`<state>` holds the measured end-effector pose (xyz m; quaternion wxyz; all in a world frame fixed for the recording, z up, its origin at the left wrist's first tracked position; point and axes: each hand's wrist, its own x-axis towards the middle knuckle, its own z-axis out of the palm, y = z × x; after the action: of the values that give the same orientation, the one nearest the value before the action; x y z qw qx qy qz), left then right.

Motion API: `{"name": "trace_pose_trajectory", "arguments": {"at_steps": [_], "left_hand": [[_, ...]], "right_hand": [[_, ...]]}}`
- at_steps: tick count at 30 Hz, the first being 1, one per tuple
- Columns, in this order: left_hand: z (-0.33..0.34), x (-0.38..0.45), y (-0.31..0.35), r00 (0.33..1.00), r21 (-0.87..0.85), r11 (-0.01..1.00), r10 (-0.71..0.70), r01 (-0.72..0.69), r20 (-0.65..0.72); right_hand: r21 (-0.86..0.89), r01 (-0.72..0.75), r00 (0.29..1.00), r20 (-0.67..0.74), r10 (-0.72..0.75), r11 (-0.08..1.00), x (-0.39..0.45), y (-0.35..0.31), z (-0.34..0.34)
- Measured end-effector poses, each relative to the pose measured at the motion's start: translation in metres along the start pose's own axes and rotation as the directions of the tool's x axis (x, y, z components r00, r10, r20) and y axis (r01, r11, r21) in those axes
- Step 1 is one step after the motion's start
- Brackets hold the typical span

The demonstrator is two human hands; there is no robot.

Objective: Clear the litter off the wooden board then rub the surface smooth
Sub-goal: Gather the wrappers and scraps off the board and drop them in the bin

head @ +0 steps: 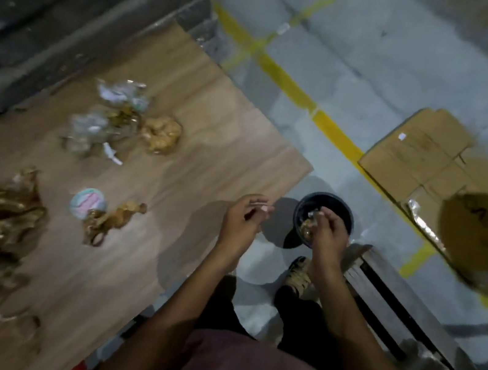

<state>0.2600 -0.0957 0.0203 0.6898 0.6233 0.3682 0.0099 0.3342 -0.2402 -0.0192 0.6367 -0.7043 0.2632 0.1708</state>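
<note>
Right hand (326,234) over the black bucket (324,221), fingers closed around crumpled wrappers (309,226). Left hand (243,217) pinching a small pale scrap (260,204) beside the wooden board (145,187). On the board, roughly six clumps of litter (117,121); exact count blurred.

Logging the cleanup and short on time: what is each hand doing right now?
Left hand: fingers pinched on a thin pale scrap, beside the board's edge.
Right hand: closed on crumpled litter, over the black bucket.
</note>
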Motion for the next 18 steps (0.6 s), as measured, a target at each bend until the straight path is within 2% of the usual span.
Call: {"name": "trace_pose_trajectory", "arguments": {"at_steps": [4,8,15,18], "left_hand": [[-0.077,-0.036,0.021,0.987,-0.048,0.996,0.067,-0.075,-0.148],[-0.146,-0.058,0.014,0.942,-0.069,0.987,0.115,-0.144,-0.316],[-0.216,-0.07,-0.037,0.797,-0.095,0.991,0.022,-0.099,-0.603],[-0.226,-0.066,-0.055,0.764,-0.115,0.992,-0.035,-0.052,-0.645]], "right_hand": [[-0.038,0.068,0.99,0.128,-0.062,0.997,-0.064,-0.014,0.039],[-0.092,0.179,0.945,0.294,-0.145,0.979,-0.121,-0.01,0.093],[-0.252,0.306,0.813,0.571,-0.115,0.918,-0.16,0.016,0.165],[-0.318,0.354,0.774,0.628,-0.085,0.879,-0.154,0.016,0.189]]}}
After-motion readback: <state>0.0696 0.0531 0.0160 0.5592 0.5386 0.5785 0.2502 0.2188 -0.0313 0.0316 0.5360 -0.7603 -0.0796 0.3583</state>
